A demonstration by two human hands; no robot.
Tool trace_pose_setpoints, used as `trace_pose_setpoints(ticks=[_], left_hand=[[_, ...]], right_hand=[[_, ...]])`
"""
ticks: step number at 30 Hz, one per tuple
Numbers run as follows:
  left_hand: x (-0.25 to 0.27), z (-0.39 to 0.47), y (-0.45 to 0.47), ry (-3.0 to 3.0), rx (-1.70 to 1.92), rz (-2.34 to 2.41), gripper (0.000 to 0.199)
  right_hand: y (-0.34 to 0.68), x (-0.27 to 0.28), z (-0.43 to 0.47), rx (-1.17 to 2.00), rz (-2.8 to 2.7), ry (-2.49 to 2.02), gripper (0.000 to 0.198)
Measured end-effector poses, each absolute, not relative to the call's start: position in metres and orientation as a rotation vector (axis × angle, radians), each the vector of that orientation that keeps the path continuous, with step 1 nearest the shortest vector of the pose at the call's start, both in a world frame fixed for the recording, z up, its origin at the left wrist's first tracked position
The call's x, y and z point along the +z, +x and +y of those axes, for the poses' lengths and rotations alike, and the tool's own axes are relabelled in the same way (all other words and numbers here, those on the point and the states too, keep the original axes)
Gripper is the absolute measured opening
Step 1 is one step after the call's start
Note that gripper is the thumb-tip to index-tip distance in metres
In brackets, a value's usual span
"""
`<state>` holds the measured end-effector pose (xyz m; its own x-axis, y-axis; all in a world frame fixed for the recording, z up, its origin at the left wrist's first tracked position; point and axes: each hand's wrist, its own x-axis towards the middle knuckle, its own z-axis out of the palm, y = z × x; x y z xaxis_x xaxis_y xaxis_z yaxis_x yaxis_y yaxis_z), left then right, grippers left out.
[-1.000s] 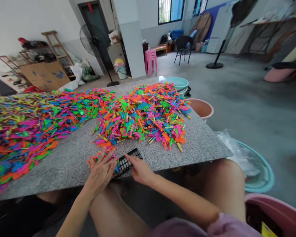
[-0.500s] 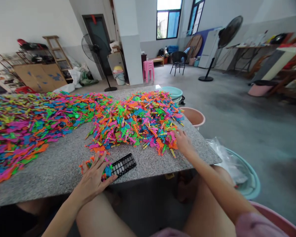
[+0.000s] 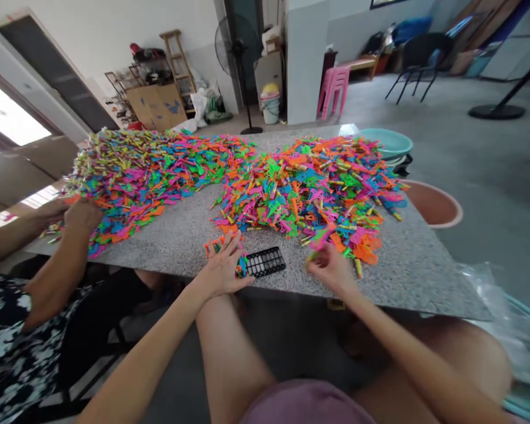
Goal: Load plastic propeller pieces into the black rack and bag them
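My left hand point(image 3: 223, 268) lies with its fingers stretched out over a few small coloured plastic pieces point(image 3: 241, 266) at the left end of a black grid tray point(image 3: 265, 262). Its thumb rests along the tray's near edge. The tray's right part shows bare slots. My right hand point(image 3: 333, 270) is closed on a bright pink plastic piece point(image 3: 321, 240), just in front of a heap of pink, orange, green and blue plastic pieces point(image 3: 291, 194). The pink piece looks like a small toy gun, but its shape is blurred. Thin yellow tubes lie among the heap.
A second large heap point(image 3: 159, 171) spreads over the left of the granite table point(image 3: 424, 265). A co-worker's hands point(image 3: 82, 217) are at its near-left edge. Beyond the table's right edge stand a turquoise basin point(image 3: 388, 142), a pink tub point(image 3: 437, 203) and plastic bags point(image 3: 490, 300).
My right hand has drawn back from the heap's right edge with a pink piece in it. My left hand stays on the tray's end. The view has turned left, bringing the co-worker into sight.
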<state>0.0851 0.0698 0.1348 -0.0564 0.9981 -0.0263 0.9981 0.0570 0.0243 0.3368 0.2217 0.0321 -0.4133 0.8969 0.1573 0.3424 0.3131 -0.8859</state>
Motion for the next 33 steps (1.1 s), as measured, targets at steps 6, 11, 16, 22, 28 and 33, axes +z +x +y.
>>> trace_pose_setpoints(ticks=[6, 11, 16, 22, 28, 33], left_hand=[[0.14, 0.07, 0.089, 2.136, -0.015, 2.272, 0.064], [0.137, 0.068, 0.088, 2.139, 0.034, 2.269, 0.064], [0.128, 0.064, 0.079, 2.327, 0.225, 2.204, 0.055], [0.118, 0.066, 0.074, 2.294, 0.309, 2.156, 0.056], [0.12, 0.067, 0.077, 2.3, 0.247, 2.144, 0.063], [0.112, 0.069, 0.066, 2.421, 0.259, 2.179, 0.04]], right_hand=[[0.225, 0.026, 0.157, 1.08, -2.326, -0.923, 0.001], [0.213, 0.027, 0.158, 0.933, -2.529, -1.008, 0.025], [0.209, 0.036, 0.152, 0.845, -2.679, -1.045, 0.029], [0.203, 0.053, 0.154, 0.763, -2.859, -0.985, 0.036], [0.191, 0.063, 0.146, 0.83, -2.888, -0.977, 0.044], [0.226, 0.055, 0.15, 0.967, -2.773, -0.801, 0.038]])
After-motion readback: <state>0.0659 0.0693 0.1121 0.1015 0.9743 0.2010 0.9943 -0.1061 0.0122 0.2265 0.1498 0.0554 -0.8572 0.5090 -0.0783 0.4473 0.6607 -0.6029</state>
